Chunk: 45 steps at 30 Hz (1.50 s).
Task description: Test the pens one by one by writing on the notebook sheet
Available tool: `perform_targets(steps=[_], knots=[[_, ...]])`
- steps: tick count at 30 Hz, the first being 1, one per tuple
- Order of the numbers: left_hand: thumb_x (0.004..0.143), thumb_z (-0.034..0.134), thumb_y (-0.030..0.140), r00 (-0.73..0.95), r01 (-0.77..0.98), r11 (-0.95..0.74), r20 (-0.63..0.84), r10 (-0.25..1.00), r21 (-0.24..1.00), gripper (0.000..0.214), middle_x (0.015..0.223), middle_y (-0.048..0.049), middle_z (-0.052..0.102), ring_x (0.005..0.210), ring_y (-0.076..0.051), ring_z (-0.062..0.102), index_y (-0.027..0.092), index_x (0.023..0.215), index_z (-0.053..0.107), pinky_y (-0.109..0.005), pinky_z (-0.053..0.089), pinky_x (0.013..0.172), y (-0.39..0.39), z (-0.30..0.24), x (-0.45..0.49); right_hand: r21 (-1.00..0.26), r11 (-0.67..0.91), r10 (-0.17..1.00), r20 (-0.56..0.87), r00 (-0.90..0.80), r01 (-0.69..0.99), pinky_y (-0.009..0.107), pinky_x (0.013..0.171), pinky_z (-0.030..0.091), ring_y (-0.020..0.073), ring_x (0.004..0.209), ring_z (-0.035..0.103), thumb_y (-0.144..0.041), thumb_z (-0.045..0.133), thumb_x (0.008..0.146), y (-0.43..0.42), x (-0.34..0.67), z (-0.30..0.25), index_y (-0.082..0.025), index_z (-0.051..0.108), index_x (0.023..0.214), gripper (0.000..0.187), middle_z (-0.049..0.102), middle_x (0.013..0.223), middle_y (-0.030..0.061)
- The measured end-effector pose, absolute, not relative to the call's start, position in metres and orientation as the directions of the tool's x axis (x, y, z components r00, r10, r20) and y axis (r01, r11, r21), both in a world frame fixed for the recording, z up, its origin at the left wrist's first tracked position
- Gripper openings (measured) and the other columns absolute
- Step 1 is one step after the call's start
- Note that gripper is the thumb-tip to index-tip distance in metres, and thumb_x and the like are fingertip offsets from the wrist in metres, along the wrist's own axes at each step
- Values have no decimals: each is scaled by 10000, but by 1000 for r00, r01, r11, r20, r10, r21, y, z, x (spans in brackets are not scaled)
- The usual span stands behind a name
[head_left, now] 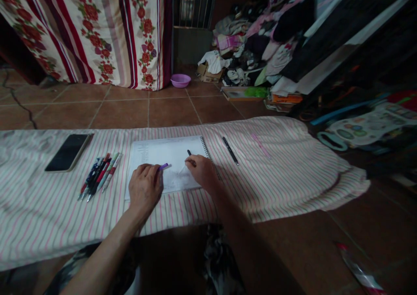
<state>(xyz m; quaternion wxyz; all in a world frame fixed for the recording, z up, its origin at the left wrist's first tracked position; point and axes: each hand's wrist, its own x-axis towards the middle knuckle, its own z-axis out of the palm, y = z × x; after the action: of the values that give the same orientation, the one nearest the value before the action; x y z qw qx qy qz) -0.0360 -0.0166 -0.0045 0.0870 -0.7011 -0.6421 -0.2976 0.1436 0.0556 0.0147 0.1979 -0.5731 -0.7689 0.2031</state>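
Note:
A spiral notebook (156, 149) lies on the striped cloth, its wire binding along the right side and lines of writing at its upper left. My left hand (145, 185) rests on the notebook's lower left, fingers closed on a slim purple pen-like piece (163, 166) that points right. Over the right half of the page, my right hand (202, 170) pinches a pen (189, 153); its dark end shows above the fingers. A pale, thin tip slants down-left toward the paper; whether it touches is not clear.
Left of the notebook lie several pens (99, 175) in a bunch and a dark-screened phone (69, 152). To its right are a black pen (230, 150) and a pink pen (261, 146). On the tiled floor beyond stand a purple basin (180, 81) and heaped clothes (260, 43).

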Motion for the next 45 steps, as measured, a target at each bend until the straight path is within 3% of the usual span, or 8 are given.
perform_targets(steps=[8,21,45], knots=[[851,431,267,2,957,-151,515,857,249,263,823,-117,674,853,-277,552,151,960,640,-399,417,737,-18,-1,-38,-425,199,979,46,-199,883,256,698,407,175,809,626,-263,530,817,55,139,14,-198,636,858,132,689,852,57],[845,436,246,3,953,-161,525,851,256,243,834,-106,670,857,-268,547,177,966,635,-396,417,739,-21,0,-39,-314,116,993,25,-114,942,283,660,427,206,778,645,-462,553,792,54,131,13,-196,679,769,295,703,800,92],[853,451,234,-4,963,-130,498,867,235,240,875,-105,673,898,-261,551,127,970,632,-390,439,778,-24,4,-39,-299,79,989,-97,-112,951,286,737,434,233,883,642,-315,495,796,60,126,11,-139,693,839,268,700,898,137]])
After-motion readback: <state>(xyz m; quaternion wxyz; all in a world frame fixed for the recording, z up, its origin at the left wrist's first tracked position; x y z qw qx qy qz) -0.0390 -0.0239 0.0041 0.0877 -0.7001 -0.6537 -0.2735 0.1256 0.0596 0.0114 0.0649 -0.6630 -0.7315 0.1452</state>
